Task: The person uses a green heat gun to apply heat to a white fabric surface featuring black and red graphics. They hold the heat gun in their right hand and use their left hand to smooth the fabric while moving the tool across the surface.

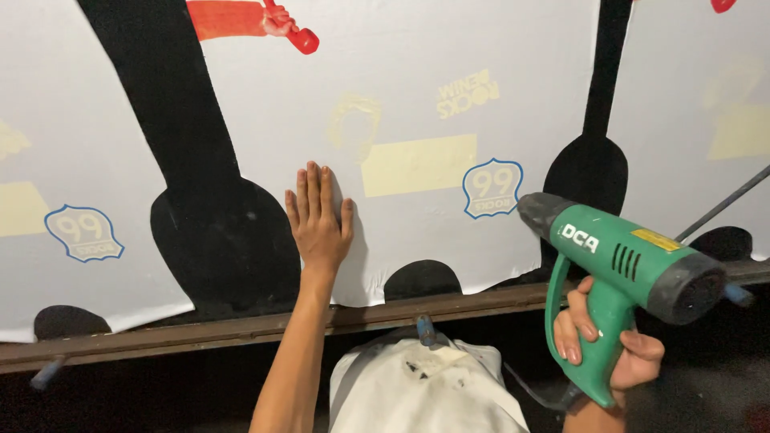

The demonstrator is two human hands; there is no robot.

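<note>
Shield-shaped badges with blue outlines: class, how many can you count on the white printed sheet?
2. One blue-edged badge sits at the far left of the white sheet; the other badge is right of the left hand, near the green heat gun. More may lie beyond the frame.

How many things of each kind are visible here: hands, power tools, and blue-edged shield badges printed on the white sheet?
Hands: 2, the left hand flat on the white sheet and the right hand gripping the tool's handle.
Power tools: 1, the green heat gun.
Blue-edged shield badges: 2, one at the left and one near the gun's nozzle.
Total: 5
</note>
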